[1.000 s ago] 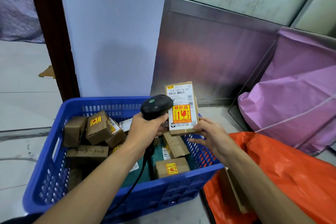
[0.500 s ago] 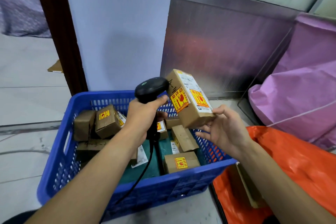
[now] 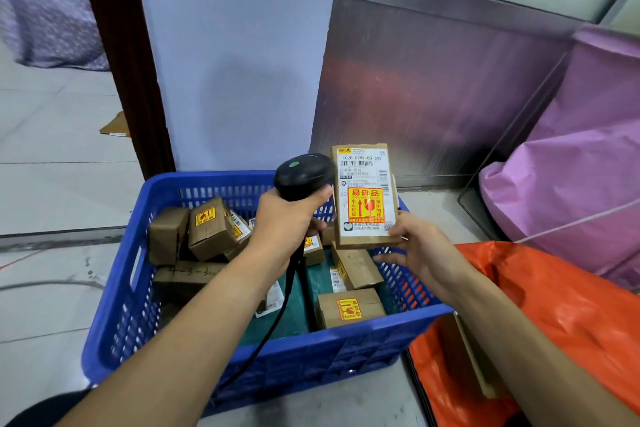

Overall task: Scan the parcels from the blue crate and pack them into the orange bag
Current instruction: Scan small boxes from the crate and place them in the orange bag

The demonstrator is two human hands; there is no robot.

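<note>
Your left hand (image 3: 287, 218) is curled tight around the grip of the smooth black plastic barcode scanner (image 3: 303, 175), whose rounded head sits just at 9 o'clock of the flat, rectangular brown cardboard parcel (image 3: 365, 198). Your right hand (image 3: 419, 250) pinches that parcel by its lower right corner, so it stands upright at 11 o'clock from your palm, with its white label and glossy red-and-yellow sticker facing you. It hangs above the perforated blue plastic crate (image 3: 114, 305) of small cardboard boxes (image 3: 349, 312), with the crinkled orange plastic bag (image 3: 554, 305) at 4 o'clock.
</note>
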